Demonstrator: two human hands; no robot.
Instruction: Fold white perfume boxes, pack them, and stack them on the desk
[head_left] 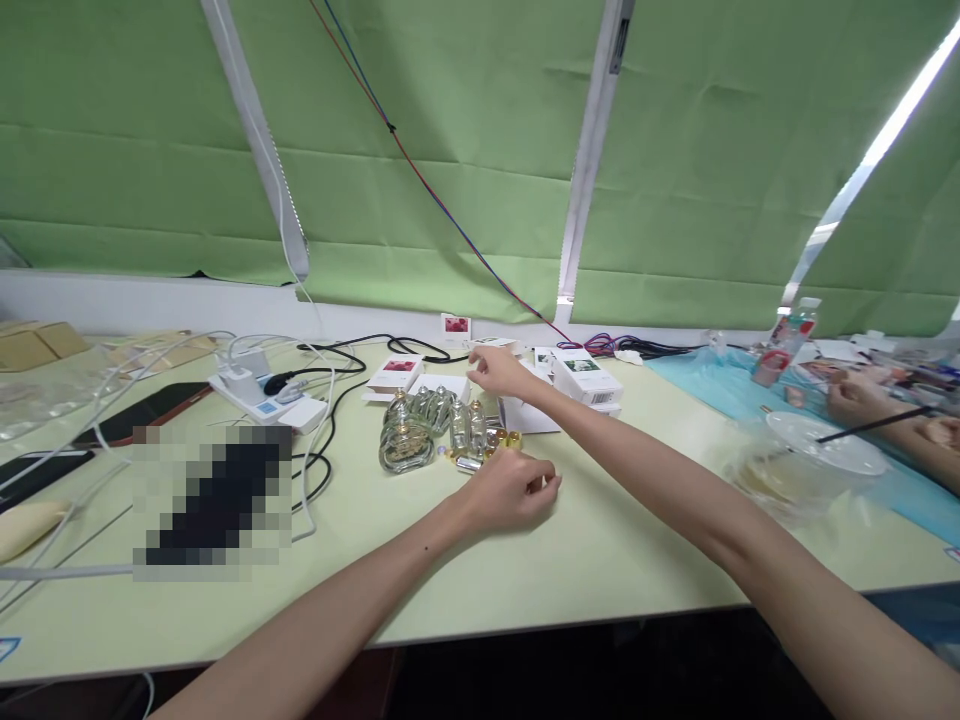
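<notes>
Bent fingers of a worker's right hand [501,372] are hovering low among white boxes, their grip impossible to tell from this angle. Nearer the worker, the left hand [511,490] is resting on the pale surface [600,540], its fingers curling loosely inward; whether they are holding anything, one cannot tell. Glass bottles [407,447] are standing in a cluster to the left of both sets of fingers, while gold caps [499,437] are lying between the two hands and a silver tube [470,465] is lying just beside the left. A box with a red picture [396,370] is lying left of the right fingers, and a box with a green picture [589,375] is sitting to their right. Well to the right of both, another person's hand [862,395] is showing beyond a lidded cup [825,443].
</notes>
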